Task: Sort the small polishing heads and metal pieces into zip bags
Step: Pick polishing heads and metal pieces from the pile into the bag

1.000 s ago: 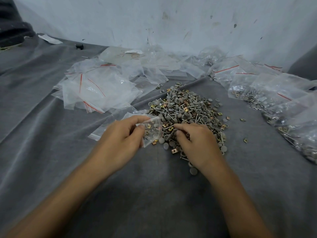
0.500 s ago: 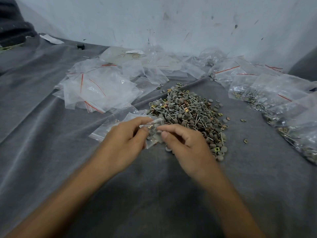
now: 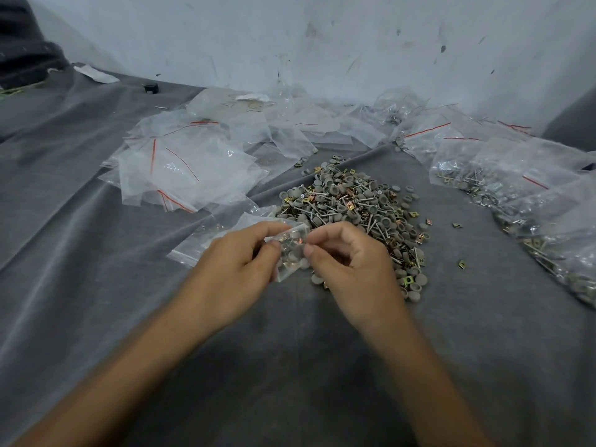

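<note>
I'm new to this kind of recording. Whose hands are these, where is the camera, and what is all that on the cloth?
There is no machine here: a person works with bare hands, and the one camera sits on their head, looking forward and down, so you see both forearms from above. The left hand holds a small zip bag with a few pieces already inside; the right hand pinches at its edge, and whether it carries a piece is hidden. Just beyond lies a loose pile of grey polishing heads and brass-coloured metal pieces on a grey cloth. Empty zip bags lie to the left, filled bags to the right.
</note>
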Tool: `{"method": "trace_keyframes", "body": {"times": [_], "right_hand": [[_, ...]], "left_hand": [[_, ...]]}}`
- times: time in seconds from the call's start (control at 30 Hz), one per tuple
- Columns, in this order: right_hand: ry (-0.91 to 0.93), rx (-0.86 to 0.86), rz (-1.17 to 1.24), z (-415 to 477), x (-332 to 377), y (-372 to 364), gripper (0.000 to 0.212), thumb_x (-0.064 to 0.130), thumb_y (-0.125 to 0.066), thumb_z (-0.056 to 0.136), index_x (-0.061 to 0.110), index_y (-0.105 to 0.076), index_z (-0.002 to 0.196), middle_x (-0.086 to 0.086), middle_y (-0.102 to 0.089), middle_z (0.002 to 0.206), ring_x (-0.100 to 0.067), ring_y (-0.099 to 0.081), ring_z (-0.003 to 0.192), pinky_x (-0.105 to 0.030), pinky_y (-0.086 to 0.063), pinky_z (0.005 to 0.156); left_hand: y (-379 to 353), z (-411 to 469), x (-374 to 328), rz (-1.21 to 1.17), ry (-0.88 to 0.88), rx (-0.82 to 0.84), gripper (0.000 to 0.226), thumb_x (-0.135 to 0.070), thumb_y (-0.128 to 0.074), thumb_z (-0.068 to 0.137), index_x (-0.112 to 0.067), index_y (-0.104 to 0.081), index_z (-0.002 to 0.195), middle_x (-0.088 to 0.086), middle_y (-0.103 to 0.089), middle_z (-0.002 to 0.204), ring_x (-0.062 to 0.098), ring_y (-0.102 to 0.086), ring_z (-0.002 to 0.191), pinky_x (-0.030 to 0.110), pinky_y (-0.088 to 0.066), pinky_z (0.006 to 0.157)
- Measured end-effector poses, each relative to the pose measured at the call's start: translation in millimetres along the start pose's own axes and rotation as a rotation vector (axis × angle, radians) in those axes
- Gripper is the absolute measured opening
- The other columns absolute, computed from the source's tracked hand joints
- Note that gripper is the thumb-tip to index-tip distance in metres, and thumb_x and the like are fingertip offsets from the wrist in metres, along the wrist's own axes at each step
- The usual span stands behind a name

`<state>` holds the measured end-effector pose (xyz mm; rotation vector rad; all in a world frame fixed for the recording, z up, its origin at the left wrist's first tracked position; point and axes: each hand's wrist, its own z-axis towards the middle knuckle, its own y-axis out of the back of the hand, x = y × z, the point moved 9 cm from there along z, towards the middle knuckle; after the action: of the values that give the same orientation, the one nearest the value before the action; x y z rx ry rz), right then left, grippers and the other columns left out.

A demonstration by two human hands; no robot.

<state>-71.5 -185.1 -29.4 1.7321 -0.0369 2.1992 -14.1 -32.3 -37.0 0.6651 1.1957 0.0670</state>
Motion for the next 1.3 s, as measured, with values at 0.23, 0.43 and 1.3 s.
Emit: {"method": "trace_keyframes", "body": {"times": [0.23,0.43,1.3], "right_hand": [[-0.003,-0.115,-0.174,5,-3,28,0.013,0.018,-0.074,0.092,0.031,-0.072,0.091,0.012,-0.074,0.087,-0.003,-0.07,0.079,-0.019,-0.055,0.068],[-0.029,0.16,-0.888,3,-23,13,0.018,0.042,-0.069,0.092,0.034,-0.071,0.109,0.014,-0.058,0.104,-0.012,-0.051,0.105,-0.034,-0.046,0.093],[0.118,0.262,-1.118,-5,-13,-21,0.024,0.038,-0.046,0.103,0.03,-0.066,0.114,0.01,-0.07,0.113,-0.017,-0.055,0.108,-0.035,-0.033,0.098]], "left_hand": [[4,1,6,-0.016,0.013,-0.038,0.033,-0.04,-0.045,0.095,-0.045,-0.067,0.118,-0.009,-0.07,0.069,0.013,-0.066,0.067,0.043,-0.056,0.072],[4,1,7,-0.016,0.014,-0.042,0.032,-0.041,-0.045,0.094,-0.047,-0.065,0.117,-0.009,-0.071,0.07,0.013,-0.066,0.066,0.046,-0.056,0.073],[8,-1,-5,0.015,-0.017,-0.04,0.03,-0.037,-0.044,0.095,-0.059,-0.061,0.104,-0.009,-0.07,0.07,0.008,-0.065,0.066,0.04,-0.055,0.071]]}}
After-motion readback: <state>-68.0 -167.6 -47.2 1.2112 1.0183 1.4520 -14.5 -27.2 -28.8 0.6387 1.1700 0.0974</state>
